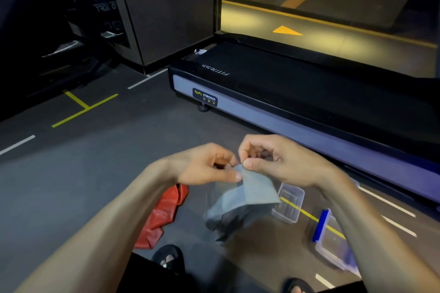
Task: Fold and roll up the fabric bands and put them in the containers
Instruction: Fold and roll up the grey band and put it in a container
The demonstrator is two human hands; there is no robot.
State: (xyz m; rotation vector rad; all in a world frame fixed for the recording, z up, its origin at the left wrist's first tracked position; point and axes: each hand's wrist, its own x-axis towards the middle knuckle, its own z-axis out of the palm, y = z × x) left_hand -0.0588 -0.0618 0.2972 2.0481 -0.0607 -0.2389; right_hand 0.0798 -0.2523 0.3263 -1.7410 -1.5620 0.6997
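A grey fabric band (247, 195) hangs in the air in front of me, its lower part drooping and blurred. My left hand (209, 165) pinches its top edge from the left. My right hand (278, 159) pinches the same top corner between thumb and forefinger. A red fabric band (162, 216) lies crumpled on the floor below my left forearm. A clear plastic container (289, 202) stands on the floor to the right of the grey band. A second clear container with a blue clip (331, 242) sits nearer, partly hidden by my right forearm.
A black treadmill (285, 88) with a silver side rail runs across the floor beyond my hands. Yellow and white lines mark the dark floor. My two sandalled feet (167, 259) show at the bottom edge. A dark pillar stands at the back left.
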